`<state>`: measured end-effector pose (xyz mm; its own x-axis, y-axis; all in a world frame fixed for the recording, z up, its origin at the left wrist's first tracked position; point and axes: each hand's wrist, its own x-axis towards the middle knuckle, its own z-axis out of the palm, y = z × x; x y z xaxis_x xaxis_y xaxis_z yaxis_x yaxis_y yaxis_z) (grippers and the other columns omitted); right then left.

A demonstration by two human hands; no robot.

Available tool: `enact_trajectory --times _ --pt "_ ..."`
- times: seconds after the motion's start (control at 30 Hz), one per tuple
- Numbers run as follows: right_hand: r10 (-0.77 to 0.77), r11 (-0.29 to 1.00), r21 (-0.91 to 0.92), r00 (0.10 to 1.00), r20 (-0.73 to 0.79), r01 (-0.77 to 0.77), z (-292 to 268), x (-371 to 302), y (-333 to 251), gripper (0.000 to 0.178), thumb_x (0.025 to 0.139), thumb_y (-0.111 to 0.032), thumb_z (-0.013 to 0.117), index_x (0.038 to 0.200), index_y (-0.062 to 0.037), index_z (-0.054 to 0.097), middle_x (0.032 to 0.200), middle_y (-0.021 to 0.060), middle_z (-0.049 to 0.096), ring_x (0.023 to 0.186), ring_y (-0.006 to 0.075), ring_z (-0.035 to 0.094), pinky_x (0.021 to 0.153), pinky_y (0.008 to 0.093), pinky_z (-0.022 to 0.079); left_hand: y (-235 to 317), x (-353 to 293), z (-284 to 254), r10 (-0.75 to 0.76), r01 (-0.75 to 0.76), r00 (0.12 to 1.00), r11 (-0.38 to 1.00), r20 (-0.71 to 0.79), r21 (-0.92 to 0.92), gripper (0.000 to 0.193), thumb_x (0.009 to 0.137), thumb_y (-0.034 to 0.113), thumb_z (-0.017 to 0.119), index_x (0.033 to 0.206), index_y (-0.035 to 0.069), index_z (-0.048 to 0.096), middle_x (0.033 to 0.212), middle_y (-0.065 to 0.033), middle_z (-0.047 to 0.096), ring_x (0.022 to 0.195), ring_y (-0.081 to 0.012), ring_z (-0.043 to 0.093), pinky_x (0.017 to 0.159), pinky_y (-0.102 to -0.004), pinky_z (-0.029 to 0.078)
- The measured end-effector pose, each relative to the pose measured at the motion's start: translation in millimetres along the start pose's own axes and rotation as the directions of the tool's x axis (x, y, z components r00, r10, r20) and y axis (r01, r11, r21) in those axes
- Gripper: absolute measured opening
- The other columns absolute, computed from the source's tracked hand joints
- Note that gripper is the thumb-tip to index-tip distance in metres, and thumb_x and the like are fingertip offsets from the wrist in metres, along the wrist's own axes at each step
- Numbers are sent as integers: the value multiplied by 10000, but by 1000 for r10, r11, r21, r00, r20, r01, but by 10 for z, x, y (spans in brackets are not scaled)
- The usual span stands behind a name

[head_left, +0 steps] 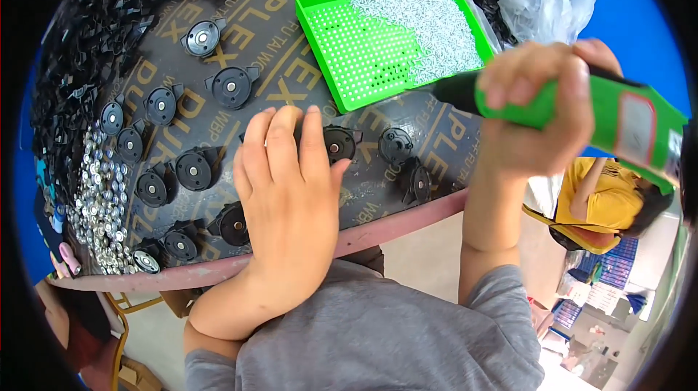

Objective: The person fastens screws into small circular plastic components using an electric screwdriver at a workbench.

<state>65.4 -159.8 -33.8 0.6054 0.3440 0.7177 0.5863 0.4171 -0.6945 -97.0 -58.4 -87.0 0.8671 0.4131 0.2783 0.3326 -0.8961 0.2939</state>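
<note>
Across the frame's middle and upper left spreads a dark printed worktop (251, 35), bordered by a worn pink edge (392, 227). At top centre sits a green perforated tray (336, 42). From the right of the frame comes a green power screwdriver (611, 118), its long axis slanting leftward and slightly up, the narrow nose (458, 93) by the tray's lower right corner. The person's right hand (542, 104) is clamped around it, forearm upright. The left hand (291, 187) reaches up from bottom centre, back showing, fingers nearly together, thumb out to the right. Just beside those fingers, mid-frame, lies a black round plastic housing (340, 142), below and left of the nose; the left hand is nearer. Whether it grips the housing cannot be told. Silvery screws (447, 31) heap on the tray's right side.
</note>
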Motion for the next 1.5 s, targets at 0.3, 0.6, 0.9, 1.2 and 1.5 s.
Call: enact_trajectory --times 0.3,0.6,0.9,1.2,1.5 --pt "26 997 71 999 24 -27 115 -36 412 239 887 -101 473 1089 -13 382 556 102 467 410 191 431 424 328 432 37 -52 96 128 -107 989 966 72 -236 428 726 94 709 1102 14 520 1174 -123 518 1200 -327 446 958 -451 371" --pt "-2 999 33 1000 23 1 135 -38 428 229 894 -87 457 1090 -5 372 549 99 469 397 178 422 413 318 427 -52 -344 242 89 479 863 168 497 -862 376 912 51 583 1258 6 442 1062 -117 486 968 -161 541 735 -251 481" --pt "72 997 30 990 124 -76 47 -85 -171 276 954 -253 359 1133 -53 421 656 52 463 501 175 477 444 296 410 -46 -328 209 135 614 786 -278 603 -738 346 1014 144 408 1321 21 307 1101 -165 555 951 -205 623 850 -315 517" --pt "-85 987 156 966 245 47 227 -462 -597 318 902 -170 597 1107 -79 371 635 41 561 475 153 591 423 263 524 -47 -315 233 119 627 776 -262 620 -734 319 1008 96 406 1313 21 352 1078 -131 581 849 -134 605 758 -267 513" --pt "-14 994 104 930 369 -26 168 -500 -513 300 916 -178 575 1099 -96 352 655 47 561 493 172 599 426 279 524 -9 -318 249 89 618 781 -261 619 -742 311 1000 65 412 1301 4 362 1022 -111 588 815 -106 598 738 -237 504"
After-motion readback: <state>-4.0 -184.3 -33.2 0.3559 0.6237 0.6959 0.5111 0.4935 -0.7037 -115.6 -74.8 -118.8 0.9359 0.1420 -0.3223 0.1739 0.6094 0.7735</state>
